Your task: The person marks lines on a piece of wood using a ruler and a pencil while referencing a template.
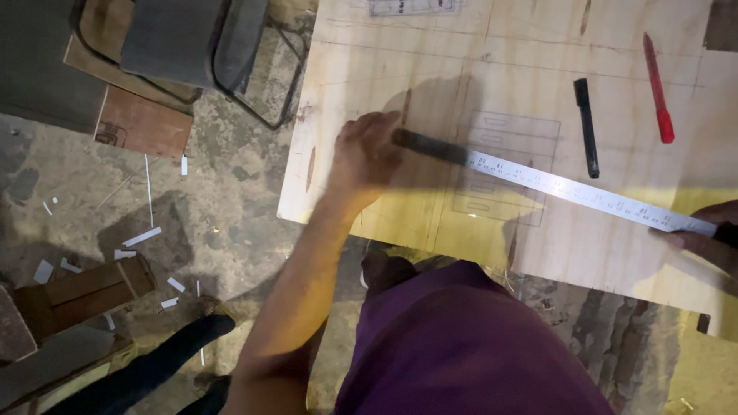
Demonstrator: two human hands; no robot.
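Steel ruler (569, 188) lay across my plywood (384, 46); left hand (367, 151) clamped its dark nine-o'clock end, right hand (703, 234) pinched the three-o'clock end.

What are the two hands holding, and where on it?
Both hold the metal ruler flat on the plywood sheet: left hand at its dark end, right hand at the other end.

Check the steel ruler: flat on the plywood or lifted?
Flat: the ruler lies along the plywood sheet, left hand and right hand at its ends.
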